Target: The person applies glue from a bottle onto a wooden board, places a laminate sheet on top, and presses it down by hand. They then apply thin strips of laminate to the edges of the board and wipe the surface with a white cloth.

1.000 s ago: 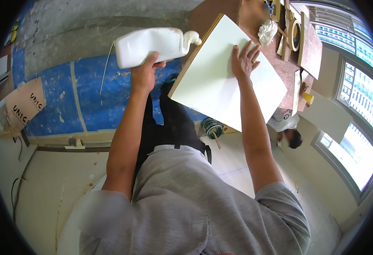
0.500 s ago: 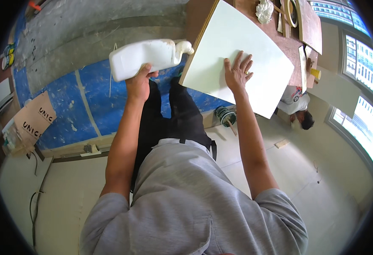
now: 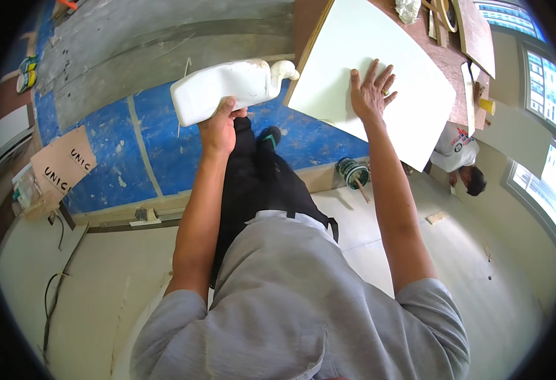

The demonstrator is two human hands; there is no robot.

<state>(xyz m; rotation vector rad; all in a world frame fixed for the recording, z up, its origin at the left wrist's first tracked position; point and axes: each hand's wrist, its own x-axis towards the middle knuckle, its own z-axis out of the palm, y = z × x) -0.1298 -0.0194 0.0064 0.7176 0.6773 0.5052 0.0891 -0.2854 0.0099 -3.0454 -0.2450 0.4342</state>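
My left hand (image 3: 217,130) is closed around a white plastic bottle (image 3: 217,92), held on its side. At the bottle's right end, a crusted cream-coloured nozzle (image 3: 283,71) is against or very near the left edge of a white-faced panel (image 3: 411,120); whether they touch I cannot tell. Flat on the panel's upper face lies my right hand (image 3: 370,98), fingers spread, with a ring on one finger. Brown wood shows along the panel's left edge.
Under the panel is a brown work table (image 3: 417,38) with wood strips and a tape roll (image 3: 447,14). A dark bucket (image 3: 352,171) with a stick stands on the floor. Blue sheeting (image 3: 189,158) covers a step. Another person (image 3: 458,155) crouches at the right.
The whole view has shifted slightly, so most things appear further right. My legs have moved and a shoe now shows. Both hands keep their holds, with the bottle's nozzle still by the panel edge.
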